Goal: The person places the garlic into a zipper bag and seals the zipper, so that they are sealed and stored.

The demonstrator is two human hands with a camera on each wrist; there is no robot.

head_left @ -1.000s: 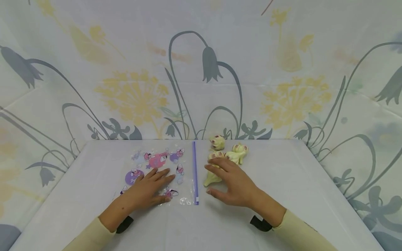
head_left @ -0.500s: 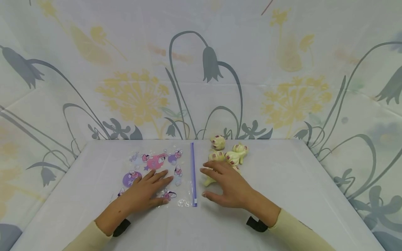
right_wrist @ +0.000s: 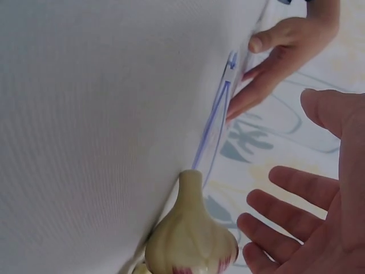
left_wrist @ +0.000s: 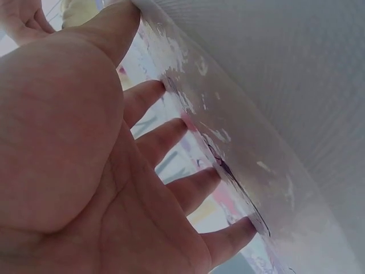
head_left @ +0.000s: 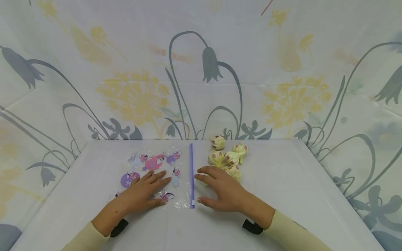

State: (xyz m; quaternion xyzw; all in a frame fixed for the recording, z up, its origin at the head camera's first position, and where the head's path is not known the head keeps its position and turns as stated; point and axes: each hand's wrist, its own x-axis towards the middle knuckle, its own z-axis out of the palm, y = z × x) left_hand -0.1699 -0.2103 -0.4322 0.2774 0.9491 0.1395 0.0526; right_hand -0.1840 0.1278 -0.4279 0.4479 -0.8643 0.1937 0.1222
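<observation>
And the left hand (head_left: 141, 195) is easing the clear printed bag (head_left: 154, 162) leftward, its fingers spreading apart on top, while the right hand (head_left: 221, 191) is trailing after it, fingers parted and gripping nothing, so it's now hovering nearer the bag's purple zip strip (head_left: 192, 176) and drifting off the garlic bulbs (head_left: 232, 158), which are lying right of the bag! The white surface (head_left: 282, 167) is surrounding the bag, a flower-printed cloth (head_left: 216, 66) hanging behind it
</observation>
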